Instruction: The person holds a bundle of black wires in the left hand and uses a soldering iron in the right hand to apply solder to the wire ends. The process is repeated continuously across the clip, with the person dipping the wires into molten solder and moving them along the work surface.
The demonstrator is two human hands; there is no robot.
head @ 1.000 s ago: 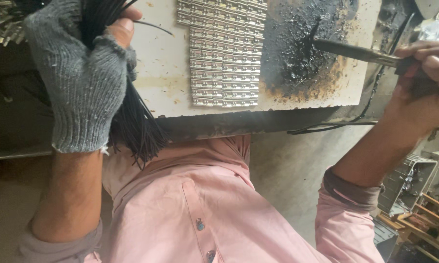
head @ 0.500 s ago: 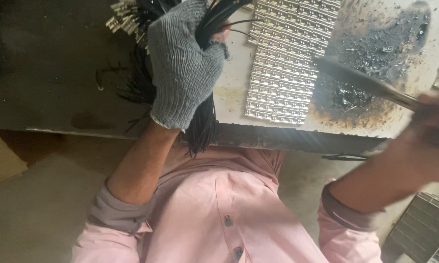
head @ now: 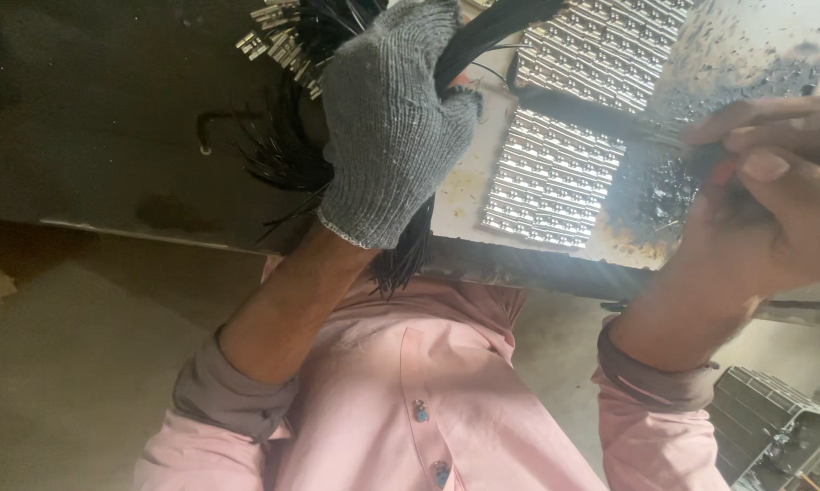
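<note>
My left hand point(head: 387, 127), in a grey knitted glove, is closed around a thick bundle of thin black wires point(head: 282, 150) that fans out above and below the fist at the table's front edge. My bare right hand point(head: 769, 200) grips a dark, flat metal tool point(head: 674, 136) whose tip rests in a patch of black paste point(head: 746, 82) on the pale board point(head: 469, 195). Between the hands lies a sheet of small shiny metal pieces in rows point(head: 555, 177).
Loose silver metal clips point(head: 278, 45) lie at the top by the wires. The dark table edge point(head: 528, 268) runs across in front of my pink shirt. A grey ribbed metal part point(head: 774, 427) sits on the floor at lower right.
My right hand has come in closer and higher over the black paste. The view has swung right, and the gloved left hand sits more to the centre with the wire bundle.
</note>
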